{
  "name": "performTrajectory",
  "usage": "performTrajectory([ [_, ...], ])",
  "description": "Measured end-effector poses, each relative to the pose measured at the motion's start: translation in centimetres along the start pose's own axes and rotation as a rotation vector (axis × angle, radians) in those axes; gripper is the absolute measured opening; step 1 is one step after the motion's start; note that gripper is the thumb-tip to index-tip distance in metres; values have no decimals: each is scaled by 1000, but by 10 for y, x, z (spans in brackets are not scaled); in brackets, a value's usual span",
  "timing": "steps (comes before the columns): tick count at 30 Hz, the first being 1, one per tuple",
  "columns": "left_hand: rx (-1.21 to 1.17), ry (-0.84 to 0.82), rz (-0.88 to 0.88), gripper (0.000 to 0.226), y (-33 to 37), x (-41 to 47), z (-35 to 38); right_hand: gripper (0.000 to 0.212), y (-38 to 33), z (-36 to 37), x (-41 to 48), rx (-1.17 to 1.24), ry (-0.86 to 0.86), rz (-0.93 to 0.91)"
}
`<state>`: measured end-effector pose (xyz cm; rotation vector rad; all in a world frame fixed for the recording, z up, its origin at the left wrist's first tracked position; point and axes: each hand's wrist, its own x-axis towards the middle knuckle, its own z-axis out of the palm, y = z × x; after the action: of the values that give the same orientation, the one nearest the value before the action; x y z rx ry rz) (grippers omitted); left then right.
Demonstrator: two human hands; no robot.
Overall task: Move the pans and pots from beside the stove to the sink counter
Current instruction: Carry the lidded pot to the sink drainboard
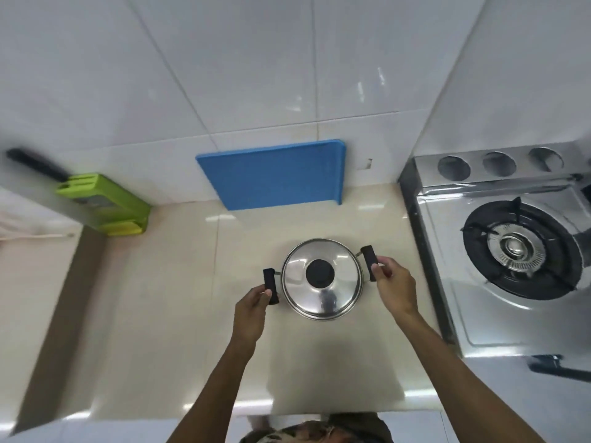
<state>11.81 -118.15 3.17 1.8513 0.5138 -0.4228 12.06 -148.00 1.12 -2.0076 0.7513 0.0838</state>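
A lidded stainless steel pot (pixel 332 298) with a black knob and two black side handles sits over the beige counter, left of the stove. My left hand (pixel 252 306) is closed on the pot's left handle. On the other side, my right hand (pixel 395 284) grips the right handle. Whether the pot rests on the counter or is lifted off it, I cannot tell.
The steel gas stove (pixel 447 270) with a black burner ring stands at the right. A blue cutting board (pixel 275 174) leans on the tiled wall behind the pot. A green knife block (pixel 105 203) stands at the left, and the beige counter (pixel 166 298) runs toward it.
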Motion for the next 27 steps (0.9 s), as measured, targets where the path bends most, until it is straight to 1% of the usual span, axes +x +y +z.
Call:
performTrajectory([
  [5,-75,166,19,18,-35,-41,-92,21,-38,53,-70,36,-129,-142],
  [11,-184,455,97,21,-75,-110,-222,27,-110,141,-169,95,-274,-341],
  [14,-248,588,144,21,-97,-147,-291,25,-150,190,-223,123,-336,-437],
  [17,-296,710,162,26,-127,-190,-367,23,-186,247,-285,151,-415,-522],
  [22,-342,891,177,20,-181,-256,-480,21,-236,347,-385,195,-561,-605],
  [27,-383,1061,133,22,-237,-311,-567,24,-269,434,-480,203,-734,-694],
])
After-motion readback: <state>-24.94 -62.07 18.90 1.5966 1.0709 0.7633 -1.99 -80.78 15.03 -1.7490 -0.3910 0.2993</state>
